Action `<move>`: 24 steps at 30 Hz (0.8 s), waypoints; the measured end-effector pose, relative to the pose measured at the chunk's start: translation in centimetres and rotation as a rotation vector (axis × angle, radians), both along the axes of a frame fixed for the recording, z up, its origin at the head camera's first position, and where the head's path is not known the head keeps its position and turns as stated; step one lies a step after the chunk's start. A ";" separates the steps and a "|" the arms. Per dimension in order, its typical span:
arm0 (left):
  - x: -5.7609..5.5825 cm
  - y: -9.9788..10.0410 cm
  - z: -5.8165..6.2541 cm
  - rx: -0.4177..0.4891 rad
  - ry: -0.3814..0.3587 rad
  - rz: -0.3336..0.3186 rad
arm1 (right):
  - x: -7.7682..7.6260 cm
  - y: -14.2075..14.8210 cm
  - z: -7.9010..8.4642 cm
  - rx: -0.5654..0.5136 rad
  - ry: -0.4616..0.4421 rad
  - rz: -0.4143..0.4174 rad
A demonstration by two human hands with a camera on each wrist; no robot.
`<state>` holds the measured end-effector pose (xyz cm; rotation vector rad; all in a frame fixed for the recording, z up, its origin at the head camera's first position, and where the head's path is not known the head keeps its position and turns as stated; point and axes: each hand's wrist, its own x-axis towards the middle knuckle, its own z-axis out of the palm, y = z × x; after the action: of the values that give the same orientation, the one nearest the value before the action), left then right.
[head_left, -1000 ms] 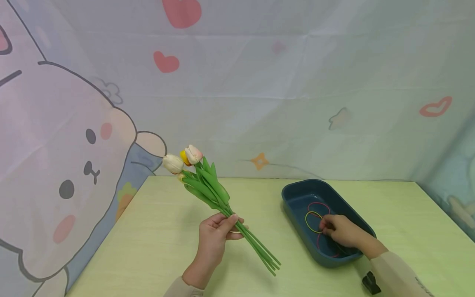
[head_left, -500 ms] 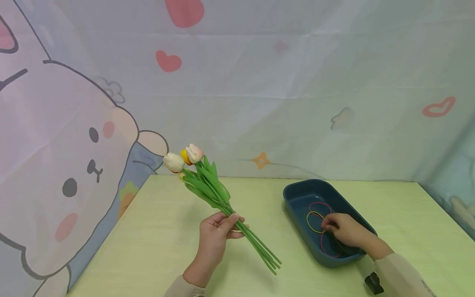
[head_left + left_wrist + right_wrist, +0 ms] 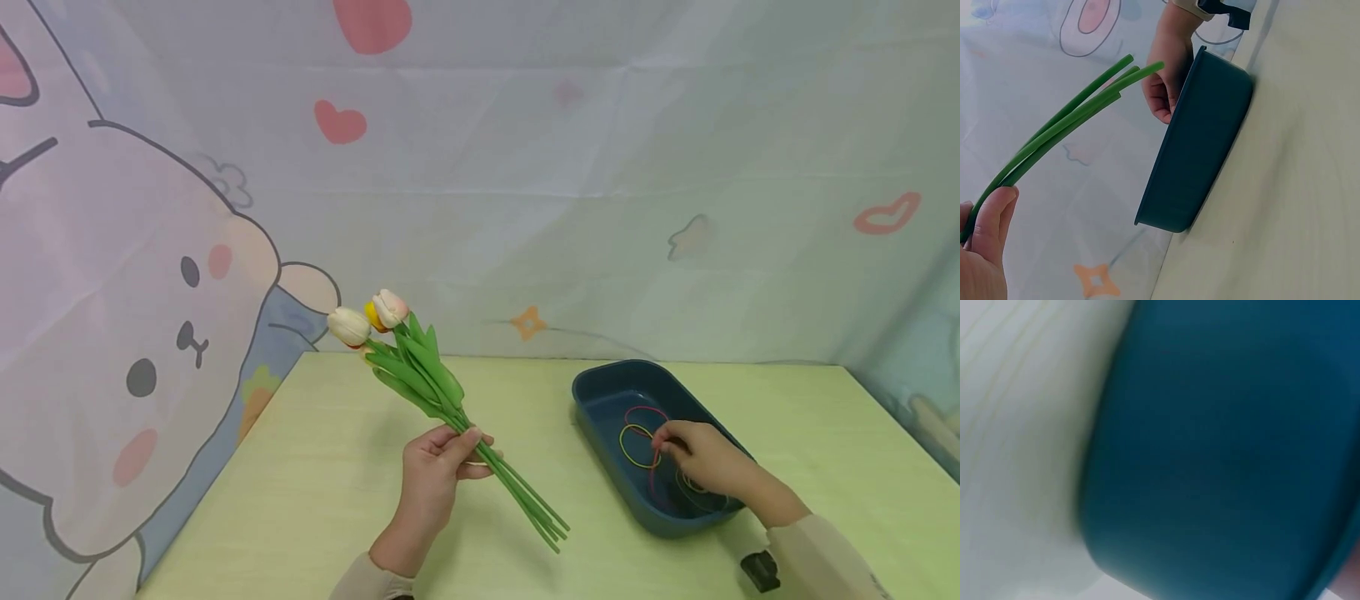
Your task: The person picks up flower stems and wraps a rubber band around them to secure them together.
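Observation:
My left hand [image 3: 438,479] grips a bunch of artificial tulips [image 3: 420,379] by the green stems, thumb on top. The white and yellow blooms point up and left, the stem ends down and right. In the left wrist view the stems [image 3: 1072,119] rise out of the fingers. Inside the dark blue box [image 3: 615,471], my right hand [image 3: 705,458] pinches a red rubber band [image 3: 652,481] that hangs from the fingertips. A yellow rubber band [image 3: 622,451] and another red band [image 3: 643,408] lie beside these fingers. The box wall [image 3: 1222,450] hides most of this hand in the right wrist view.
The box stands on a pale yellow-green table [image 3: 285,500], right of the tulips. Thin loops [image 3: 693,483] show in it under the right hand. A black clip-like piece [image 3: 761,572] is by the right sleeve. A printed cloth [image 3: 487,167] hangs behind the table.
My right hand has risen slightly within the box, and the red band now hangs stretched down from its fingertips. My left hand and the tulips stay nearly still.

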<state>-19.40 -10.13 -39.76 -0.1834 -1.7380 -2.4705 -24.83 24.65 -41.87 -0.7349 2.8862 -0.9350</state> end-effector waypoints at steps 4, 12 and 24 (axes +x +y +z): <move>0.0 0.0 0.1 0.008 0.003 0.003 | 0.4 -0.1 0.9 -0.017 0.040 0.001; 0.1 -0.1 0.4 0.023 0.000 0.009 | 1.3 -0.4 2.7 -0.089 0.135 0.013; 0.0 -0.7 1.0 0.063 0.036 0.029 | 3.8 -2.4 6.1 -0.225 0.173 0.140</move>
<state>-19.39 -10.79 -38.73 -0.1938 -1.6348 -2.4818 -21.05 22.28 -35.78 -1.0696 2.8526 -1.2488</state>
